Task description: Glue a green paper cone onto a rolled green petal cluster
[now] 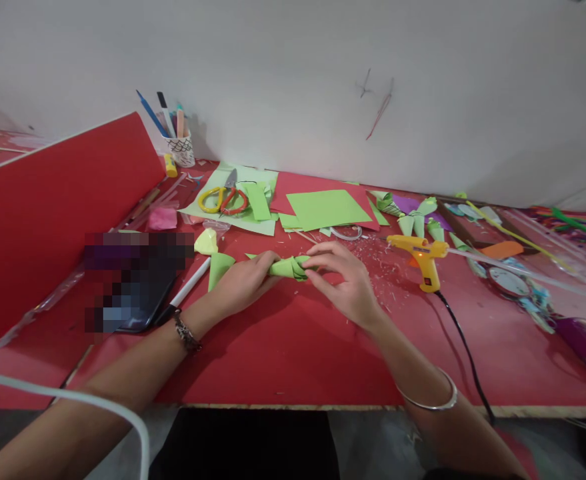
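A green paper cone (287,268) lies level between my two hands, just above the red table (283,353). My left hand (245,283) grips its left part, thumb and fingers pressed together on the paper. At the other end, the fingers of my right hand (345,277) pinch the folded, twisted edge of the cone. Some of the paper is covered by my fingers. Beside my left hand stands a curled piece of green paper (219,268). Right of my right hand, a yellow glue gun (420,257) rests with its cord running toward the table's front edge.
Scissors (223,200) lie on pale green paper at the back. Flat green sheets (329,209) and several finished paper cones (415,220) sit along the wall. At left are a phone (147,300), a marker (187,287), a red board (67,220) and a pen cup (180,148).
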A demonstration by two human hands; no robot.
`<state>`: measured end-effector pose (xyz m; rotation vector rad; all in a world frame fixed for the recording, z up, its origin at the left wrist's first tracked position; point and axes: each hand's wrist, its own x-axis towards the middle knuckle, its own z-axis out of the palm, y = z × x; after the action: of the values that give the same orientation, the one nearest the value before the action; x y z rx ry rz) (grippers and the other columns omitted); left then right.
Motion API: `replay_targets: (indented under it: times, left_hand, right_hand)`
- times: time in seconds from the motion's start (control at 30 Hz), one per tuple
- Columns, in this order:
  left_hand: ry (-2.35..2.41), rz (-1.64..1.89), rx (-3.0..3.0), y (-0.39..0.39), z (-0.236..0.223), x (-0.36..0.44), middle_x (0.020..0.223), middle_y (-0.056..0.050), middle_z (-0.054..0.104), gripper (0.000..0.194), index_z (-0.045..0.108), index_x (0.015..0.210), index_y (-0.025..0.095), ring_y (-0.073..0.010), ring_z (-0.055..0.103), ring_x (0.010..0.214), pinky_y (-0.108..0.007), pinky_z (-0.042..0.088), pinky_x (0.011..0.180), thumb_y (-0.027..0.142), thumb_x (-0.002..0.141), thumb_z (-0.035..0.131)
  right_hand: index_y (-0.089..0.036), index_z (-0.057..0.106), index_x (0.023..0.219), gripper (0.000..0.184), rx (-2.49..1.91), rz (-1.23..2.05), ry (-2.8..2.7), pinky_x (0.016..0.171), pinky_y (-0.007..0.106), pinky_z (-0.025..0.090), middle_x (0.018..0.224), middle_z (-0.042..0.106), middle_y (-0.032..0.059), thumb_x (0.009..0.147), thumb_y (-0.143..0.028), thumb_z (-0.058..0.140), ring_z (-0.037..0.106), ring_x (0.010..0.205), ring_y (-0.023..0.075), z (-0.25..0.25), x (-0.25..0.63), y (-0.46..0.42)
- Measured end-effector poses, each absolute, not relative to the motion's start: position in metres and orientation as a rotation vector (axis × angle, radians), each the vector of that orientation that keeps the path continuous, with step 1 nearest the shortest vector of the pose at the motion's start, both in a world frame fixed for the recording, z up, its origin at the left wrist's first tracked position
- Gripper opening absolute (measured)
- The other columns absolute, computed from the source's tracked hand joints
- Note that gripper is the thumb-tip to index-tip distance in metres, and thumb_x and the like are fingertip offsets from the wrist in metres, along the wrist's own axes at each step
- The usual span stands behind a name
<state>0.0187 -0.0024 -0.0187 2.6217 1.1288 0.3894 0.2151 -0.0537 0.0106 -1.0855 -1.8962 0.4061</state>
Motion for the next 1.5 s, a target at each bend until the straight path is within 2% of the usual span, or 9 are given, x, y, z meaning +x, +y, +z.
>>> replay_targets:
  times: [0.2,0.43,0.6,0.97,1.13,1.37,1.5]
  left_hand:
    - [1.122,0.440,2.658,-0.004,-0.019,0.019,0.086,-0.007,0.058,0.025,0.041,0.102,0.016,-0.0181,0.057,0.068,-0.025,0.036,0.053,0.035,0.087,0.033]
    - [1.073,0.462,2.681,-0.004,-0.020,0.020,0.090,-0.008,0.056,0.027,0.040,0.102,0.016,-0.0179,0.057,0.072,-0.026,0.037,0.055,0.037,0.087,0.033]
    - [1.121,0.456,2.766,-0.005,-0.019,0.021,0.095,-0.007,0.055,0.024,0.039,0.102,0.016,-0.0172,0.057,0.072,-0.025,0.037,0.054,0.033,0.087,0.033]
    - [1.143,0.477,2.824,-0.008,-0.020,0.023,0.088,-0.006,0.054,0.022,0.039,0.099,0.015,-0.0173,0.056,0.070,-0.026,0.037,0.054,0.032,0.088,0.031]
    - [1.196,0.495,2.927,-0.009,-0.019,0.025,0.086,-0.006,0.053,0.024,0.039,0.097,0.015,-0.0150,0.055,0.066,-0.025,0.036,0.053,0.034,0.090,0.027]
    - [1.257,0.496,2.998,-0.010,-0.018,0.026,0.085,-0.006,0.054,0.026,0.040,0.098,0.015,-0.0158,0.055,0.064,-0.026,0.036,0.053,0.033,0.090,0.024]
    - [1.274,0.506,2.865,-0.011,-0.017,0.026,0.086,-0.006,0.054,0.030,0.039,0.100,0.014,-0.0161,0.056,0.065,-0.026,0.035,0.051,0.038,0.090,0.024]
  right_hand:
    - [-0.026,0.057,0.097,0.019,-1.094,0.443,-1.838,0.068,0.028,0.053,0.094,0.055,0.0029,0.081,-0.018,0.052,0.055,0.087,0.0145,0.010,0.214,-0.053]
    - [-0.026,0.060,0.090,0.014,-1.063,0.499,-1.826,0.070,0.029,0.053,0.095,0.050,0.0027,0.078,-0.019,0.055,0.055,0.088,0.0144,0.010,0.211,-0.054]
    - [-0.024,0.059,0.078,0.007,-1.121,0.357,-1.850,0.076,0.032,0.050,0.094,0.049,0.0024,0.077,-0.018,0.056,0.054,0.089,0.0148,0.009,0.210,-0.054]
    - [-0.021,0.053,0.072,0.009,-1.204,0.333,-1.784,0.069,0.028,0.050,0.094,0.044,0.0032,0.074,-0.012,0.053,0.051,0.086,0.0140,0.006,0.204,-0.054]
    - [-0.022,0.052,0.070,0.010,-1.219,0.285,-1.782,0.077,0.034,0.047,0.091,0.046,0.0028,0.074,-0.013,0.054,0.051,0.088,0.0159,0.006,0.205,-0.054]
    - [-0.022,0.054,0.076,0.010,-1.171,0.325,-1.836,0.081,0.035,0.046,0.095,0.048,0.0035,0.076,-0.013,0.051,0.052,0.092,0.0169,0.009,0.206,-0.054]
    - [-0.025,0.054,0.095,0.022,-1.080,0.477,-1.761,0.077,0.032,0.050,0.102,0.050,0.0045,0.078,-0.012,0.048,0.051,0.099,0.0165,0.011,0.211,-0.053]
